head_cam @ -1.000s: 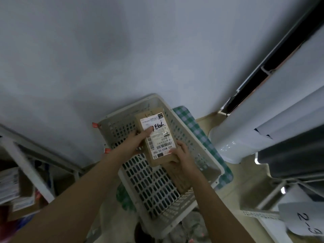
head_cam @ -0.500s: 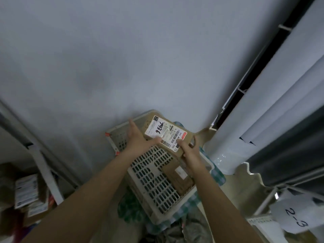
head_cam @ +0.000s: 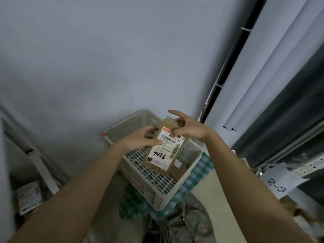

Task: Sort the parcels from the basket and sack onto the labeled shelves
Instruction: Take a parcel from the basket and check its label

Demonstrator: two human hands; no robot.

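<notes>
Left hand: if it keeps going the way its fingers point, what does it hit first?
The left hand points right, toward the brown cardboard parcel with the white label; its fingertips already touch the parcel's left edge, so the parcel comes first. Depth behind it is unclear.

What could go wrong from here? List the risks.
1. The parcel hangs above the basket, pinched only near its top by the right hand while the left hand touches its side; it may slip back in.
2. The handwritten 7936 looks hasty, and the 2-3 shelf tag is blurred, so misfiling seems possible.
</notes>
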